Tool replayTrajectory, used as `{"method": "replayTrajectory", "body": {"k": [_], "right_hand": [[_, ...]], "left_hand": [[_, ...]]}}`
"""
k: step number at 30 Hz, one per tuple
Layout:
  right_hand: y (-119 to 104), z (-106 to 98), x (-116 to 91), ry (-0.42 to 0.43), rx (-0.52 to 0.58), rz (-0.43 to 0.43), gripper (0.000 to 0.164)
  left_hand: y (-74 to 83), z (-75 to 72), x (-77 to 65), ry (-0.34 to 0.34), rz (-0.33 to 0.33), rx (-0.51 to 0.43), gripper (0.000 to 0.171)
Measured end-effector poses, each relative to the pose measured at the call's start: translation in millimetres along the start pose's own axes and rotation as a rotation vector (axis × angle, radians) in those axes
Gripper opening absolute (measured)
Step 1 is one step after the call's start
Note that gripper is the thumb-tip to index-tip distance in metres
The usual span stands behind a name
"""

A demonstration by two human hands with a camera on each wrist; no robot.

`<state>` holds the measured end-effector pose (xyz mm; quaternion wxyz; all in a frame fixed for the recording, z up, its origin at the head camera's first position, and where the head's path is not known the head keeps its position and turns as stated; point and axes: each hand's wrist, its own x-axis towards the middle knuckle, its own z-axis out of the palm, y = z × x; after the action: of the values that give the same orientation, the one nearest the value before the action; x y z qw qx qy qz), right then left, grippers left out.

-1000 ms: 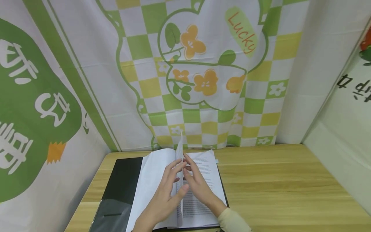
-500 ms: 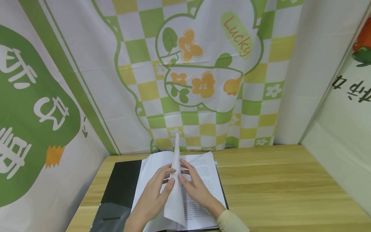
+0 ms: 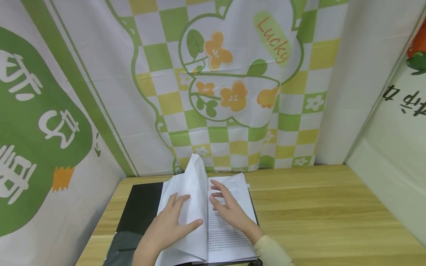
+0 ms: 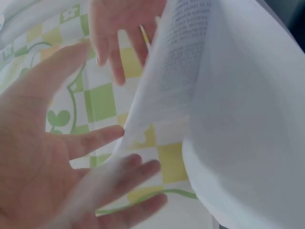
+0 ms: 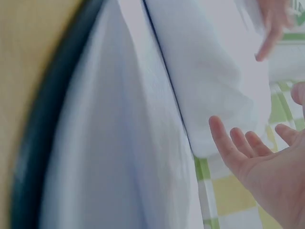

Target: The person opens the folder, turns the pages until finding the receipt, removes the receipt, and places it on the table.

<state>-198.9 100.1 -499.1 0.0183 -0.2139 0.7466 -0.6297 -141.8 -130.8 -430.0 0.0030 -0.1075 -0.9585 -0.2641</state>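
Observation:
A black folder [image 3: 143, 203] lies open on the table with a stack of paper in it. One loose, curved sheet [image 3: 196, 181] leans over the left side, its top corner sticking up past the stack. My left hand [image 3: 168, 227] has its fingers and thumb spread against this sheet; in the left wrist view the sheet's edge runs along the fingers [image 4: 97, 142]. Over the printed right page [image 3: 223, 236], my right hand [image 3: 231, 210] is held with loosely bent fingers and nothing between them. The right wrist view shows that palm [image 5: 276, 181] beside the paper.
The wooden table [image 3: 316, 218] extends to the right of the folder. Behind it hangs a checked green and yellow curtain [image 3: 229, 133]. A white wall hanging with green print [image 3: 20, 129] closes off the left side. A small tab [image 3: 248, 186] sticks out at the right page edge.
The sheet has gone from standing upright between the hands to leaning over to the left. My left hand has moved left with it; my right hand has come away from the sheet.

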Motion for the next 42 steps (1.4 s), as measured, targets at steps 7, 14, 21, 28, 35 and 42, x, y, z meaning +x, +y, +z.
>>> {"method": "replayTrajectory", "body": {"k": [7, 14, 21, 28, 35, 42], "right_hand": [[2.1, -34.8, 5.8, 0.102, 0.01, 0.008, 0.051], [-3.6, -77.4, 7.9, 0.195, 0.025, 0.023, 0.049], [-4.9, -111.2, 5.1, 0.273, 0.051, 0.063, 0.049], [-0.9, -123.1, 2.1, 0.336, -0.007, 0.189, 0.04], [11.3, -126.0, -2.0, 0.315, -0.058, 0.305, 0.044], [23.3, -128.9, -6.2, 0.254, -0.132, 0.376, 0.055]], "left_hand": [[-11.3, 7.7, 0.7, -0.007, -0.028, 0.042, 0.114], [-20.8, 13.0, 5.5, 0.027, -0.068, 0.076, 0.12], [-27.3, 16.5, 7.4, 0.034, -0.106, 0.124, 0.122], [-31.9, 22.2, 8.9, 0.012, -0.174, 0.149, 0.13], [-35.6, 25.6, 9.1, -0.001, -0.241, 0.131, 0.134], [-51.7, 41.7, 13.2, 0.021, -0.267, 0.099, 0.139]]}}
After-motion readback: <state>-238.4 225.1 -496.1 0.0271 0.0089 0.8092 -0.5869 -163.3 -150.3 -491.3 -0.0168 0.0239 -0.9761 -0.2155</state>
